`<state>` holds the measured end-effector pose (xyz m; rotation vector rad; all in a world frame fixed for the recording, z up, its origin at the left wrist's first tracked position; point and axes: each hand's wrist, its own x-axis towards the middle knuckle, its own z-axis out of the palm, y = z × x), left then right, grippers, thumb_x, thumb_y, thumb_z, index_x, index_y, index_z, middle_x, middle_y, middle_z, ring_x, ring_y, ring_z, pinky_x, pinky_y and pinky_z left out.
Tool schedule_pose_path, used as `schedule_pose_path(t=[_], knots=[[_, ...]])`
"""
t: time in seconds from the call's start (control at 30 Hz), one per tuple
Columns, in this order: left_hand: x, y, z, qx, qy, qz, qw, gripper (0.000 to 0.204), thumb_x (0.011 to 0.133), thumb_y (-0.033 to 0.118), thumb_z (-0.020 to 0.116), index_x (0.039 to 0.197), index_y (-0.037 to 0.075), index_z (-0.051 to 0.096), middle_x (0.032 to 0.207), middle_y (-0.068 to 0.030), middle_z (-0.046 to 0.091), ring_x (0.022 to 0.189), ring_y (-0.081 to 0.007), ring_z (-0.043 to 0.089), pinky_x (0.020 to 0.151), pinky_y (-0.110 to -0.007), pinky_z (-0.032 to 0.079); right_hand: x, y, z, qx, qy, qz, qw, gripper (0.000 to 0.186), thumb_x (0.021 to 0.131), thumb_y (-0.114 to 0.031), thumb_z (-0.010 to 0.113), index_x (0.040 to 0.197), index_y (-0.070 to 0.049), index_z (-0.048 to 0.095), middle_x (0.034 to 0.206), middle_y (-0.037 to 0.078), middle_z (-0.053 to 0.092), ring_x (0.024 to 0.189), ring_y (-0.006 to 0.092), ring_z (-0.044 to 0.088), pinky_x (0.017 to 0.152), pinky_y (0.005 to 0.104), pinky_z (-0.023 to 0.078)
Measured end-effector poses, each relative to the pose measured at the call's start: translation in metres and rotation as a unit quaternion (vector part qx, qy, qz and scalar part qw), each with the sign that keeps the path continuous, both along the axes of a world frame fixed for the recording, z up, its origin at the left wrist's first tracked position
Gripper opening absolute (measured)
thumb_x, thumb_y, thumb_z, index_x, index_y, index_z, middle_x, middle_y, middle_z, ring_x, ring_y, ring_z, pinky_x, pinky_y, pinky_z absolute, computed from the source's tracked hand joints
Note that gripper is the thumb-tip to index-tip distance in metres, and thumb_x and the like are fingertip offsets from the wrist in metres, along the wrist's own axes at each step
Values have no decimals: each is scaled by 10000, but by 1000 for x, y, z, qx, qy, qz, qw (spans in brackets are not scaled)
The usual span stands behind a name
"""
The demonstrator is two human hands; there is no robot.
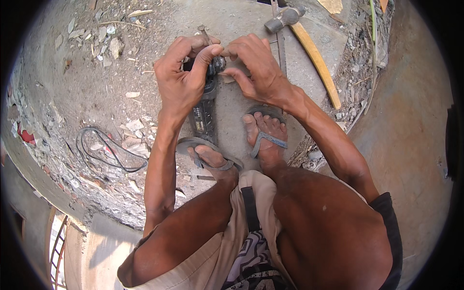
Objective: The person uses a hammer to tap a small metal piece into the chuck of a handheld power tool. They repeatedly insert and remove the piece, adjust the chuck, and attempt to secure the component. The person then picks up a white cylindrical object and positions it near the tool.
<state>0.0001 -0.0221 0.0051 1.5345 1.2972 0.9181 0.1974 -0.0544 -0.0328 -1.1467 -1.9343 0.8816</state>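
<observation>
Knees bent over my sandalled feet, angle grinder between them, left hand gripping its head, right hand fingers pinching beside it, hammer right of grinder.

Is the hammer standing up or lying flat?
Lying flat: the hammer rests on the concrete ground, wooden handle stretched along it, beyond the right hand.

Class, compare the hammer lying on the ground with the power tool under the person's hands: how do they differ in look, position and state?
The hammer has a pale wooden handle and a grey metal head; the power tool is dark with a black body. The hammer lies untouched to the right, while the left hand and right hand grip the power tool's head. Both rest on the dusty ground.
</observation>
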Motion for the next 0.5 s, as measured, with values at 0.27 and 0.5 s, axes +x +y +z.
schedule_pose_path(t=[0.27,0.5], knots=[[-1,0,2,49,-17,-43,998,58,905,-4,780,963,3,784,908,-90,763,842,-150,694,748,-289,546,2,0,2,-21,3,-1,1000,395,835,-133,816,1182,-80,634,974,65,593,943,260,573,841,405,366],[1,0,3,62,-23,-38,997,83,864,-1,804,946,12,808,877,-79,775,779,-157,685,715,-285,547,2,1,2,-26,-4,2,1000,375,846,-159,816,1164,-65,641,979,75,593,949,267,570,850,417,376]])
